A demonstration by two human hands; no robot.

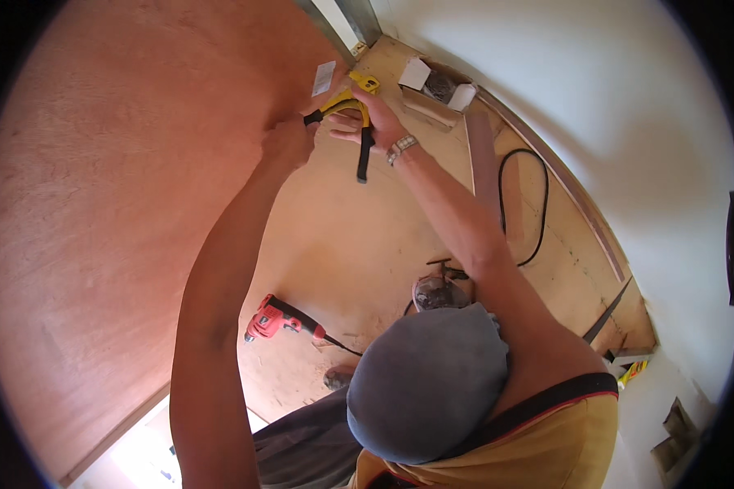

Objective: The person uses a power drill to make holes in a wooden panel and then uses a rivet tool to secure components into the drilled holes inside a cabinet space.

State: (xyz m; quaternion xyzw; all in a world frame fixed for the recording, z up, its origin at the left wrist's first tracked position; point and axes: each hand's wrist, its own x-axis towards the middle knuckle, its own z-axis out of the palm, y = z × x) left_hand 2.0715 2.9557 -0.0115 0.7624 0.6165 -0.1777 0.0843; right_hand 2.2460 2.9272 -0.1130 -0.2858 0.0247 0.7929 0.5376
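Note:
At the edge of the reddish plywood panel (98, 187), I hold a yellow hand tool with black grips (365, 138). My left hand (289, 143) is closed at the tool's black-tipped left handle, against the panel. My right hand (379, 118), with a banded watch on the wrist, grips the tool near its yellow head, its lower fingers partly extended behind the handles. A small white label (323, 78) is on the panel just above the tool. Exactly what the tool's nose touches is hidden.
A red drill (281, 318) with a cord lies on the wooden floor (342, 228). An open box (439, 85), wood strips (481, 155) and a looped black cable (538, 179) lie along the white wall (661, 138). My shoe (436, 289) and grey-blue cloth (424, 383) are below me.

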